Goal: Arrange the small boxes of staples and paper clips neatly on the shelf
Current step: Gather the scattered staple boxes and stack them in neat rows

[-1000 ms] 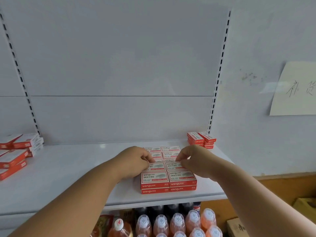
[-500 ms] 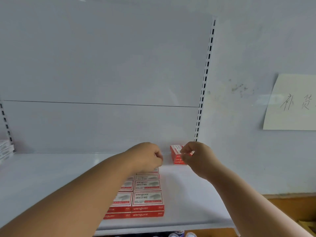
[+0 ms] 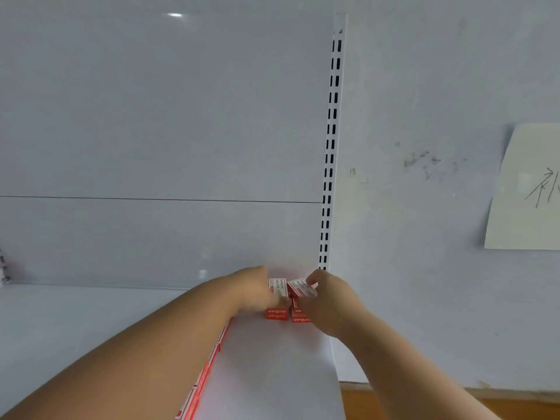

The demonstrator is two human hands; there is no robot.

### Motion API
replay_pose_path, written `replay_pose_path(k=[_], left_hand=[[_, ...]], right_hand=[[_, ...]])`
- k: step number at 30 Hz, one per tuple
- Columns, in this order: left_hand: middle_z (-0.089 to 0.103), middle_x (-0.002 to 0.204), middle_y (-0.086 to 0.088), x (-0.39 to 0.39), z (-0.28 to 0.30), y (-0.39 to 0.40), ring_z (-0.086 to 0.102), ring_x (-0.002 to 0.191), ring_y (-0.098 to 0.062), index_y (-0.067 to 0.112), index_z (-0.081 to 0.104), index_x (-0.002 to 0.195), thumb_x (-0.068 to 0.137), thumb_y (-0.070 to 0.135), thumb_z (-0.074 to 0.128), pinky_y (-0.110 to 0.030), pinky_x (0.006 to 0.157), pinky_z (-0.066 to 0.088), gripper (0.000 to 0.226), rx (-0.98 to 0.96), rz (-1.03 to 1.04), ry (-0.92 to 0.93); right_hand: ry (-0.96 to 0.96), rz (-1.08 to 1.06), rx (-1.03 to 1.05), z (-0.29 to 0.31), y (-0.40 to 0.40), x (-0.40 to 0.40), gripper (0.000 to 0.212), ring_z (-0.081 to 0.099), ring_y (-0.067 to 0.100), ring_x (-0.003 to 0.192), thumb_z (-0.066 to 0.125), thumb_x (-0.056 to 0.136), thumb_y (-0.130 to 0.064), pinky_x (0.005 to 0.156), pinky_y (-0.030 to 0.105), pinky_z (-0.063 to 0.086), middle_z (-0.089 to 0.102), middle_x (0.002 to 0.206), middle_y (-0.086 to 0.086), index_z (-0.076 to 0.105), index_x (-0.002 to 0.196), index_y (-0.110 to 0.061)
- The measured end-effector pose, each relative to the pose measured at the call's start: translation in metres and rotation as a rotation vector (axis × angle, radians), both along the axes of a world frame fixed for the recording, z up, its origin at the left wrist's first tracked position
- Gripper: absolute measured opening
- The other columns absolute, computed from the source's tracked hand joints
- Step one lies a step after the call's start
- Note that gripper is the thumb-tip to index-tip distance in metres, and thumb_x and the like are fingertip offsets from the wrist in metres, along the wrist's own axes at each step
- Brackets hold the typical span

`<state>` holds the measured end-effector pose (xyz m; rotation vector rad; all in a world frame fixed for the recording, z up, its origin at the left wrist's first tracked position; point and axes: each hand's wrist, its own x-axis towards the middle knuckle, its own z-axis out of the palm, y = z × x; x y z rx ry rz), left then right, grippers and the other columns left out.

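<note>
Two short stacks of red-and-white staple boxes stand at the back right corner of the white shelf (image 3: 272,359). My left hand (image 3: 257,291) grips the left stack (image 3: 277,312). My right hand (image 3: 327,301) pinches the top box of the right stack (image 3: 300,288), which sits tilted. The arranged block of boxes (image 3: 209,368) lies mostly hidden under my left forearm, with only its red right edge showing.
A slotted white upright (image 3: 330,147) marks the shelf's right end, beside a grey wall carrying a cream paper note (image 3: 527,189). The shelf's back panel rises straight behind the boxes. Orange-brown flooring shows at the bottom right.
Both hands left the arranged block and reached to the back right corner, where they now hold the two small stacks. The view swung right and upward.
</note>
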<state>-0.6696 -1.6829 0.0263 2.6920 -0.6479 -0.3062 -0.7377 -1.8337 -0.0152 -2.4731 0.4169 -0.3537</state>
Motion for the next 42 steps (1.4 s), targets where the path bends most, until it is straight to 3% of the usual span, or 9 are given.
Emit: replay_pose_path(k=[4, 6, 11, 16, 20, 23, 28, 36, 42], left_hand=[[0.069, 0.095, 0.000, 0.006, -0.007, 0.003, 0.065, 0.087, -0.017, 0.022, 0.062, 0.096, 0.066, 0.047, 0.085, -0.031, 0.076, 0.050, 0.045, -0.132, 0.044, 0.029], [0.066, 0.094, 0.003, 0.007, -0.008, 0.008, 0.063, 0.086, -0.013, 0.027, 0.054, 0.097, 0.057, 0.047, 0.088, -0.032, 0.072, 0.051, 0.056, -0.175, 0.084, 0.004], [0.064, 0.096, 0.008, 0.003, -0.012, 0.021, 0.063, 0.085, -0.007, 0.031, 0.044, 0.107, 0.061, 0.036, 0.090, -0.025, 0.066, 0.049, 0.066, -0.294, 0.082, -0.038], [0.065, 0.093, 0.016, -0.001, -0.005, 0.046, 0.069, 0.075, -0.005, 0.038, 0.045, 0.110, 0.077, 0.022, 0.082, -0.017, 0.055, 0.052, 0.052, -0.516, 0.101, -0.031], [0.075, 0.092, -0.005, -0.003, 0.010, 0.078, 0.074, 0.075, -0.018, 0.021, 0.055, 0.106, 0.081, 0.008, 0.077, -0.029, 0.062, 0.058, 0.035, -0.954, 0.226, 0.154], [0.077, 0.083, -0.009, -0.010, 0.016, 0.105, 0.075, 0.072, -0.018, 0.010, 0.058, 0.109, 0.081, 0.006, 0.076, -0.027, 0.057, 0.055, 0.034, -1.192, 0.244, 0.349], [0.075, 0.088, -0.018, -0.023, 0.012, 0.145, 0.074, 0.066, -0.024, 0.017, 0.055, 0.116, 0.082, -0.002, 0.072, -0.029, 0.054, 0.055, 0.043, -1.448, 0.314, 0.546], [0.076, 0.086, -0.015, -0.042, 0.006, 0.199, 0.075, 0.074, -0.028, 0.022, 0.055, 0.111, 0.081, 0.003, 0.075, -0.029, 0.056, 0.054, 0.040, -1.435, 0.192, 0.546], [0.075, 0.091, -0.014, -0.050, 0.006, 0.210, 0.075, 0.077, -0.033, 0.026, 0.054, 0.111, 0.082, 0.007, 0.076, -0.033, 0.060, 0.057, 0.040, -1.454, 0.136, 0.516]], right_hand=[[-0.030, 0.028, 0.053, -0.003, -0.003, 0.001, 0.052, 0.060, 0.017, 0.087, 0.063, 0.080, -0.032, 0.058, 0.023, 0.042, 0.059, 0.118, -0.001, 0.049, 0.129, -0.023], [-0.056, 0.039, 0.039, -0.002, -0.001, 0.000, 0.055, 0.058, 0.017, 0.090, 0.063, 0.080, -0.028, 0.057, 0.021, 0.039, 0.056, 0.123, 0.000, 0.049, 0.133, -0.022], [-0.092, 0.067, 0.114, 0.003, 0.005, -0.005, 0.028, 0.059, 0.007, 0.069, 0.053, 0.078, -0.010, 0.048, 0.021, 0.045, 0.063, 0.084, -0.009, 0.064, 0.100, -0.025], [-0.203, 0.034, 0.499, 0.016, 0.023, -0.017, 0.025, 0.061, 0.007, 0.059, 0.054, 0.085, -0.006, 0.039, 0.017, 0.039, 0.068, 0.085, -0.009, 0.063, 0.096, -0.027], [-0.297, 0.079, 0.810, 0.030, 0.049, -0.029, 0.026, 0.048, 0.015, 0.051, 0.051, 0.090, -0.003, 0.051, 0.030, 0.041, 0.071, 0.080, 0.002, 0.066, 0.101, -0.021], [-0.350, 0.092, 0.915, 0.036, 0.076, -0.038, 0.029, 0.044, 0.014, 0.048, 0.044, 0.091, -0.001, 0.049, 0.028, 0.040, 0.069, 0.069, 0.000, 0.067, 0.103, -0.014], [-0.384, 0.065, 1.049, 0.036, 0.129, -0.048, 0.026, 0.044, 0.014, 0.047, 0.042, 0.093, -0.002, 0.046, 0.025, 0.035, 0.070, 0.073, 0.008, 0.067, 0.100, -0.006], [-0.361, -0.043, 0.917, 0.038, 0.193, -0.056, 0.028, 0.044, 0.015, 0.042, 0.052, 0.097, -0.022, 0.039, 0.024, 0.031, 0.059, 0.062, 0.011, 0.058, 0.076, -0.006], [-0.279, 0.137, 0.902, 0.048, 0.219, -0.052, 0.031, 0.045, 0.016, 0.045, 0.062, 0.093, -0.034, 0.039, 0.025, 0.032, 0.061, 0.060, 0.007, 0.068, 0.088, -0.005]])
